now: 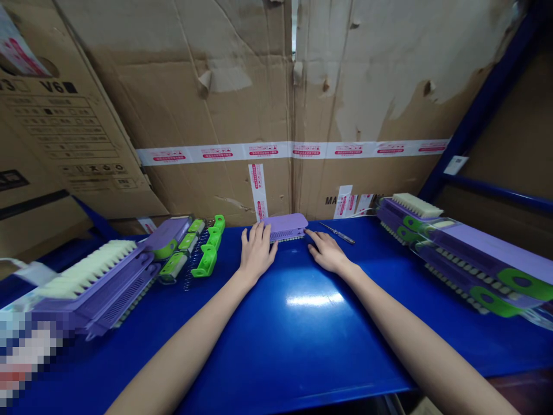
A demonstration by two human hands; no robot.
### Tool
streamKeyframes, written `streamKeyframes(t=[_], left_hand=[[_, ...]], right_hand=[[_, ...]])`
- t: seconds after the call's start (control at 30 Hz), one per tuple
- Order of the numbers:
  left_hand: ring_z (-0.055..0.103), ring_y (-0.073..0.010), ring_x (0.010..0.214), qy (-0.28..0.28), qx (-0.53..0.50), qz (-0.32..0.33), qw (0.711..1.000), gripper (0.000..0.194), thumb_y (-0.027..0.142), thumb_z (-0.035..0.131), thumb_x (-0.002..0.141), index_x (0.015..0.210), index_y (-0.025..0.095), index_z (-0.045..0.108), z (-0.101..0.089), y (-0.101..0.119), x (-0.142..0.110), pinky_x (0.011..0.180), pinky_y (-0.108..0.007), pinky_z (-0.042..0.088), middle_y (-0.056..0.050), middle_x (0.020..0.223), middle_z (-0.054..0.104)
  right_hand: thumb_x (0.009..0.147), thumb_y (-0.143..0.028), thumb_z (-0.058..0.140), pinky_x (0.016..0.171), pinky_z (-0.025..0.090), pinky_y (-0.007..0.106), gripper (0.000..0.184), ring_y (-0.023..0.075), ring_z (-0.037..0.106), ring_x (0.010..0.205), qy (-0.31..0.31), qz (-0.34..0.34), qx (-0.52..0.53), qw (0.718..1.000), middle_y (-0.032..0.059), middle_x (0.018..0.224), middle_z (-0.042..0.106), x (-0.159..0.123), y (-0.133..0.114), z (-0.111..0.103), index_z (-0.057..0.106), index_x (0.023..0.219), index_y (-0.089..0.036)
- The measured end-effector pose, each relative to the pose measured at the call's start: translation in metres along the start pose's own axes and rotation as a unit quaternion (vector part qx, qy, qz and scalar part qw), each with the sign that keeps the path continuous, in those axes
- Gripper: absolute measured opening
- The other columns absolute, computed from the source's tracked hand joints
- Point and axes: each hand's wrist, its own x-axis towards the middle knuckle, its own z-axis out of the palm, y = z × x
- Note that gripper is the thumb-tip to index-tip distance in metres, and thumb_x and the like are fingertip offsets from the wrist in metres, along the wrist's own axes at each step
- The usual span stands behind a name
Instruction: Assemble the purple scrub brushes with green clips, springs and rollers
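Observation:
A purple brush body (286, 226) lies at the far middle of the blue table (302, 328), against the cardboard wall. My left hand (258, 251) rests flat beside its left end, fingers stretched out and touching its edge. My right hand (327, 251) lies palm down just right of it, index fingertip reaching the brush's right end, fingers apart. Neither hand grips anything.
A small screwdriver (339, 233) lies right of my right hand. Green clips (208, 249) and springs sit at the left, next to stacked purple brushes with white bristles (101, 276). More purple and green brushes (466, 253) are stacked at the right. Cardboard boxes (259, 104) stand behind.

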Motion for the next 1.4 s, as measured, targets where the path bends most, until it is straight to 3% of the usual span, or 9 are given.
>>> streamKeyframes(t=[1.4], left_hand=[[0.043, -0.0352, 0.123, 0.016, -0.013, -0.023, 1.000, 0.050, 0.038, 0.041, 0.089, 0.130, 0.008, 0.045, -0.0007, -0.0007, -0.0003, 0.102, -0.052, 0.032, -0.023, 0.132, 0.048]], right_hand=[[0.093, -0.029, 0.034, 0.103, 0.032, 0.037, 0.052, 0.0249, 0.044, 0.122, 0.000, -0.003, -0.001, 1.000, 0.0148, 0.131, 0.050, -0.0004, -0.0003, -0.0005, 0.035, 0.142, -0.015]])
